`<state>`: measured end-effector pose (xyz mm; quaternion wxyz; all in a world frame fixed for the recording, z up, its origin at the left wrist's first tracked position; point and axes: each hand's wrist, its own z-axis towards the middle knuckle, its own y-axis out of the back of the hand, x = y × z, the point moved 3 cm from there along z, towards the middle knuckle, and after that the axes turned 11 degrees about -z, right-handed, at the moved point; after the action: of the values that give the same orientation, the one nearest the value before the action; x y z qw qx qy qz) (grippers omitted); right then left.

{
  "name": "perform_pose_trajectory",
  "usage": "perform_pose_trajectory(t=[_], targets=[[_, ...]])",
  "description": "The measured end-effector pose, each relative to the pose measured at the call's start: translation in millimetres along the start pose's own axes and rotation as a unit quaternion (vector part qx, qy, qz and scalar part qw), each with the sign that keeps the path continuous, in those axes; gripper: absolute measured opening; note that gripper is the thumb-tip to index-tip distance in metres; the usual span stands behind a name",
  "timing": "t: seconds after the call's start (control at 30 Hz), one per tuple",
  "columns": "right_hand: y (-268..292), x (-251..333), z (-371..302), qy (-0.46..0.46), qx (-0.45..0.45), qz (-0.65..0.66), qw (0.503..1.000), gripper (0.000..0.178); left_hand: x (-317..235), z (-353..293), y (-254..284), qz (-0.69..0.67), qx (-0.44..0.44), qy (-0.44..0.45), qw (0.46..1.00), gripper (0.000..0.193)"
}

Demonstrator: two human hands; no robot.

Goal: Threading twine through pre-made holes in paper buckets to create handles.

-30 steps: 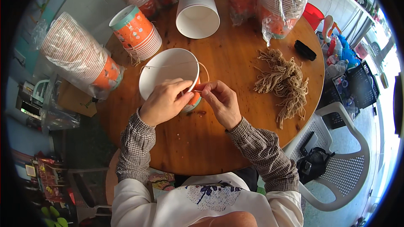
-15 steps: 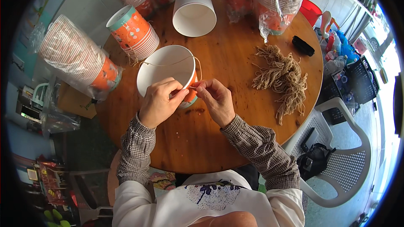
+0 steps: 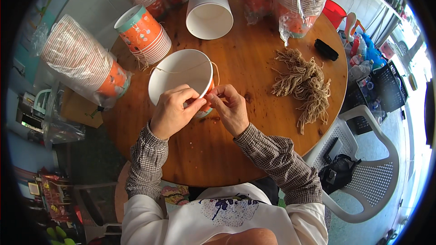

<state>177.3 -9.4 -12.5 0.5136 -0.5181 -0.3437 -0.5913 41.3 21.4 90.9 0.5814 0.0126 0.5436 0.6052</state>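
Note:
A white-lined orange paper bucket [image 3: 170,72] lies tipped on the round table, its mouth facing up toward me. Its near rim is in my left hand [image 3: 171,111], thumb and fingers closed on it. A thin tan cord [image 3: 217,71] crosses the mouth and loops outside the right edge. Close against the bucket's right side, my right hand [image 3: 232,111] pinches the cord's end, with the fingertips partly covering it. The exact spot where the cord meets the bucket wall is hidden by my fingers.
A bundle of tan cords [image 3: 302,84] lies to the right, near a black object [image 3: 326,50]. Behind stand a white bucket [image 3: 209,20] on its side and an orange bucket stack [image 3: 143,34]. Bagged bucket stacks [image 3: 81,56] line the left and back. A grey plastic chair [image 3: 377,179] sits right.
My right hand has shifted slightly left, closer to the bucket's wall. The bucket has moved a little to the right; my left hand keeps its hold on the rim.

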Motion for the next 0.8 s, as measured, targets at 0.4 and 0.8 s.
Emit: perform_pose_trajectory(t=[0.4,0.8], targets=[[5,7,-2,0.024,-0.011,-0.01,1.0,0.012,-8,-2,-5,-0.027,-0.079,-0.1,0.992,0.017],[8,6,1,0.021,-0.016,-0.03,0.999,0.012,5,10,3,-0.197,-0.019,0.053,0.979,0.021]])
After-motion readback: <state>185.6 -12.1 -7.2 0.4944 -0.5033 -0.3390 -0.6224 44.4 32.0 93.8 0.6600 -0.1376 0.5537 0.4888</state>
